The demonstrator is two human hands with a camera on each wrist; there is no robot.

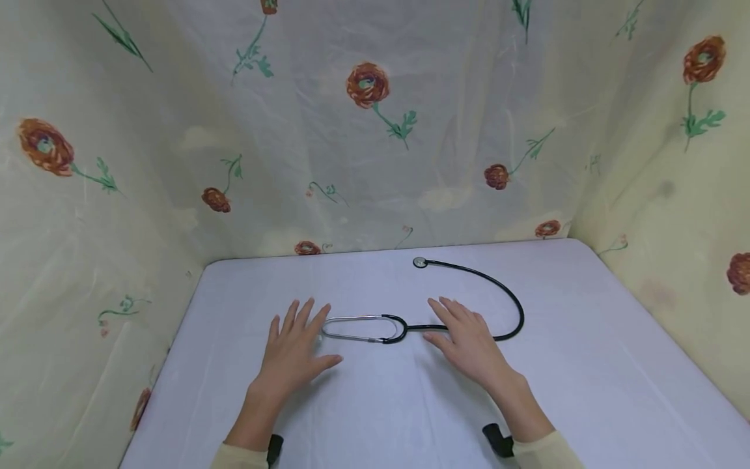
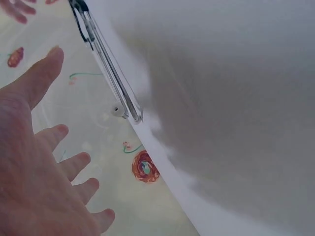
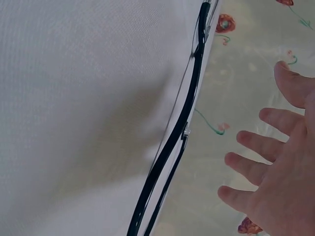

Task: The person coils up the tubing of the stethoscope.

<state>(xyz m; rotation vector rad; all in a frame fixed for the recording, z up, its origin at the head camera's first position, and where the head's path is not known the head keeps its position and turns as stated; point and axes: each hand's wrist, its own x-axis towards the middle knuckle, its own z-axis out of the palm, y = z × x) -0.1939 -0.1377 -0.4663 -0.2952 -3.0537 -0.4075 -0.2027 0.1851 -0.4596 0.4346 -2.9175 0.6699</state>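
Cream sleeves [image 1: 549,454], stethoscope [image 1: 423,327] on wht tbl [image 1: 375,404], floral sheeting [image 1: 445,150] bhnd

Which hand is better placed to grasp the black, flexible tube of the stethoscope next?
Probably the right hand: it is empty and hovers over the black, flexible tube. The left hand, also empty, is nearer the thin, silver metal ear tubes.

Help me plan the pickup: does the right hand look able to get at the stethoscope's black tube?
Probably yes: the right hand hovers over the black tube, holding nothing, and nothing visible lies between them.
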